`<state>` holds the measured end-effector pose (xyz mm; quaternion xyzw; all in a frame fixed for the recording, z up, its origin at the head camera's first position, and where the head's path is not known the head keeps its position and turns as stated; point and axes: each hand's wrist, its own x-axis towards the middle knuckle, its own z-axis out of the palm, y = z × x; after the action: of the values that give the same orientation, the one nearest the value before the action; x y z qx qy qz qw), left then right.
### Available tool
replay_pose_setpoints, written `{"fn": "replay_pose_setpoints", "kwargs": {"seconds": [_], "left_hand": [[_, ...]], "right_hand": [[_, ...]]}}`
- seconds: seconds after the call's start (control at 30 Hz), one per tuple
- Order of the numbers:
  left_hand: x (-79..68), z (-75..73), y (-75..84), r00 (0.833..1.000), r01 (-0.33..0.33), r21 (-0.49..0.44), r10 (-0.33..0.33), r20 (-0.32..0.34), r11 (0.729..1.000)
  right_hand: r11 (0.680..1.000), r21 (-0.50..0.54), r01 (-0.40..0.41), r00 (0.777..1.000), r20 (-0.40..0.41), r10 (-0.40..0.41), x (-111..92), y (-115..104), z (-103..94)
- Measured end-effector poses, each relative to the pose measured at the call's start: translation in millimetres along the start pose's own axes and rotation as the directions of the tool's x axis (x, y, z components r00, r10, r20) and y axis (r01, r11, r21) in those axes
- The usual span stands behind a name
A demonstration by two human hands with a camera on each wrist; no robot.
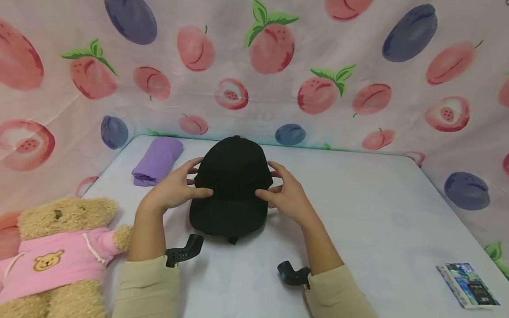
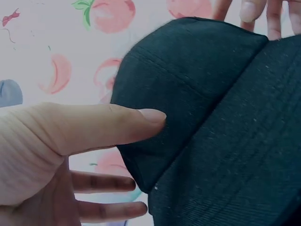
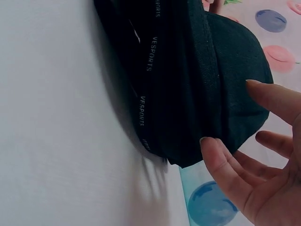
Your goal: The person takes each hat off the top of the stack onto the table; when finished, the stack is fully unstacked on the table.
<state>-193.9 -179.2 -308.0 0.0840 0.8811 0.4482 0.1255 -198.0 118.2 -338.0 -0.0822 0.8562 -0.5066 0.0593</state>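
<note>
A black baseball cap point(image 1: 234, 172) is between my two hands near the middle of the bed-like surface, with its brim point(image 1: 228, 216) towards me. My left hand point(image 1: 175, 187) holds the cap's left side, thumb across the front and fingers along the side. At the other side my right hand point(image 1: 288, 192) holds it too, its thumb on the front near the brim. In the left wrist view the left thumb point(image 2: 136, 123) lies on the black cloth. Lettered tape point(image 3: 153, 54) inside the cap shows in the right wrist view. Some fingertips are hidden behind the cap.
A folded purple cloth point(image 1: 158, 161) lies behind the left hand. Close to the left forearm is a teddy bear in a pink top point(image 1: 59, 260). A small, thick book-like item point(image 1: 469, 285) lies at the front right. Fruit-printed fabric point(image 1: 270, 88) hangs around the white surface point(image 1: 358, 212).
</note>
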Motion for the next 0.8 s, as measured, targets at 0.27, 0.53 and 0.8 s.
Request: {"fn": "replay_pose_setpoints", "kwargs": {"seconds": [0.27, 0.53, 0.8], "left_hand": [[4.7, 3.0, -3.9, 1.0, 0.008, 0.058, -0.009, 0.007, 0.998], [3.9, 6.7, 0.2, 1.0, 0.015, 0.132, -0.015, 0.004, 0.991], [3.2, 6.1, 3.2, 1.0, 0.017, 0.175, -0.014, -0.019, 0.984]], "right_hand": [[1.0, 0.024, 0.016, 1.0, -0.008, -0.015, 1.4, 0.7, 3.6], [0.999, 0.036, 0.003, 0.999, -0.052, -0.001, 2.8, 0.6, 8.2], [0.999, 0.053, -0.006, 0.995, -0.103, 0.012, 4.4, -0.7, 11.5]]}}
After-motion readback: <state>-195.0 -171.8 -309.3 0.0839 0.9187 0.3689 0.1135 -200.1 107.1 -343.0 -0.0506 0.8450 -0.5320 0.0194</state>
